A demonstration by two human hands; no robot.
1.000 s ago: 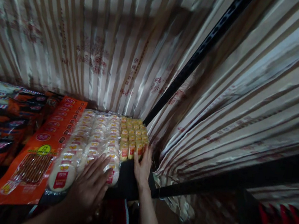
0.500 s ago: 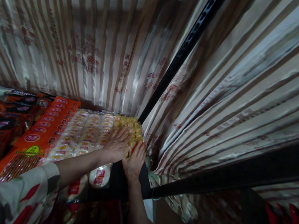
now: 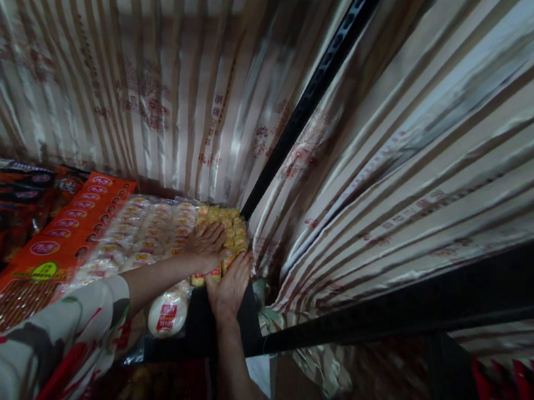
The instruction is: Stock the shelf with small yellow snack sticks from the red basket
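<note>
pressing flat on the yellow snack pack (image 3: 235,232) in the shelf corner, left hand (image 3: 206,244) and right hand (image 3: 231,286), fingers spread

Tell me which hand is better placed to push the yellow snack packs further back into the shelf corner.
Probably the right hand: it lies flat against the front of the yellow snack packs, nearest the corner post. The left hand rests on top, reaching across the white round packs.
</note>
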